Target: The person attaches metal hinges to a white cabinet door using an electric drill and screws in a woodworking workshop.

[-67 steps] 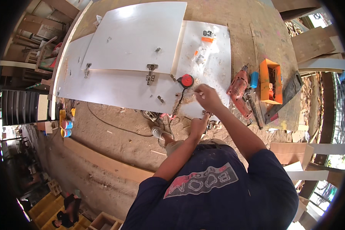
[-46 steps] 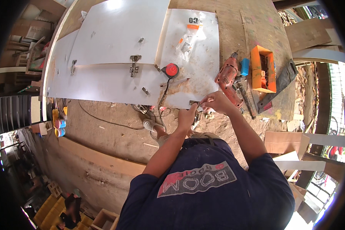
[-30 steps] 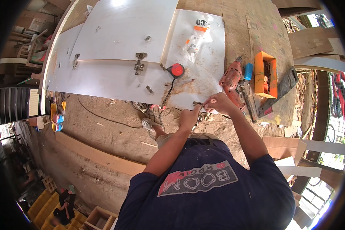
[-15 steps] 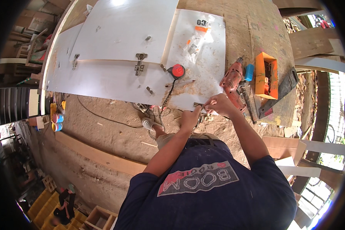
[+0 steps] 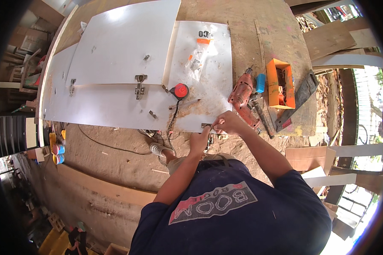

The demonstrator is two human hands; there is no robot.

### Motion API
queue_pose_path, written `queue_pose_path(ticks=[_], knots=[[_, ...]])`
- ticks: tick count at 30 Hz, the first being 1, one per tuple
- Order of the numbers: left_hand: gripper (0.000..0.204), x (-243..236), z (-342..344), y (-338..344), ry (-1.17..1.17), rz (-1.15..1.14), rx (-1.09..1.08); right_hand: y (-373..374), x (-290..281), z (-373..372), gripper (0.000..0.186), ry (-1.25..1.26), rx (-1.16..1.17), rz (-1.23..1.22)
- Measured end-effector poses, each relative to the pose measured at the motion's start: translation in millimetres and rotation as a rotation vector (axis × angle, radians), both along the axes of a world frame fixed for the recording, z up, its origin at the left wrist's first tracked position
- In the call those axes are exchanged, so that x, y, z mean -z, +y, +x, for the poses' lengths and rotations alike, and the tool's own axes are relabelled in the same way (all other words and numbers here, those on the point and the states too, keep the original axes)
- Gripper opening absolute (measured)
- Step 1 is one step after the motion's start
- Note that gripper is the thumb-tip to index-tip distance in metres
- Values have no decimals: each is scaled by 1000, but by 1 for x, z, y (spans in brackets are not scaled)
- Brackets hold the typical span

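My left hand [image 5: 199,142] and my right hand [image 5: 229,122] meet at the near edge of a white panel [image 5: 115,114]. Both are closed, fingertips pinching a small metal piece [image 5: 211,127] mostly covered by the fingers. Beside them, a small metal plate [image 5: 205,125] lies at the panel's edge. Further left, a metal cabinet hinge [image 5: 140,86] joins this panel to a second white panel [image 5: 119,46], with another hinge [image 5: 72,86] near its left corner. Between hinge and hands are a loose metal piece [image 5: 152,114], a pencil [image 5: 187,104] and a red tape measure [image 5: 181,91].
A red power drill [image 5: 241,92], a blue block [image 5: 260,83], a hammer [image 5: 264,120], an orange box [image 5: 272,97] and a handsaw [image 5: 302,98] lie on the wooden table right of the panel. Clear plastic packets [image 5: 196,59] rest behind. Cables [image 5: 159,138] hang near my foot.
The whole view has shifted, so the table and tools sit further left and slightly lower. Both hands stay together at the panel's edge, still pinching the small piece.
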State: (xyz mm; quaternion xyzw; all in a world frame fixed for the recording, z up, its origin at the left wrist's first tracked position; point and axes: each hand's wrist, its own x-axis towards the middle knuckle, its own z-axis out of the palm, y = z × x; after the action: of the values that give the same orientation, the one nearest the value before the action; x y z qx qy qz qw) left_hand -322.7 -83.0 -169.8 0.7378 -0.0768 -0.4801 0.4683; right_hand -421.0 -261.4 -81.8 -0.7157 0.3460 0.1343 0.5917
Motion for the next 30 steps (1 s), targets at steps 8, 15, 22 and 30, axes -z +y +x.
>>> queue_pose_path(ticks=[8,15,22,30], knots=[[35,-8,-1,-3,-23,-39,-24,-1,-2,0,11,-35,-8,11],[33,19,-3,0,-88,-45,-6,-13,15,-9,16,-79,56,294],[75,21,-3,0,-39,189,48,-16,14,-14,19,-93,87,341],[74,24,-2,1,-57,146,25,-17,12,-10,19,-91,52,341]])
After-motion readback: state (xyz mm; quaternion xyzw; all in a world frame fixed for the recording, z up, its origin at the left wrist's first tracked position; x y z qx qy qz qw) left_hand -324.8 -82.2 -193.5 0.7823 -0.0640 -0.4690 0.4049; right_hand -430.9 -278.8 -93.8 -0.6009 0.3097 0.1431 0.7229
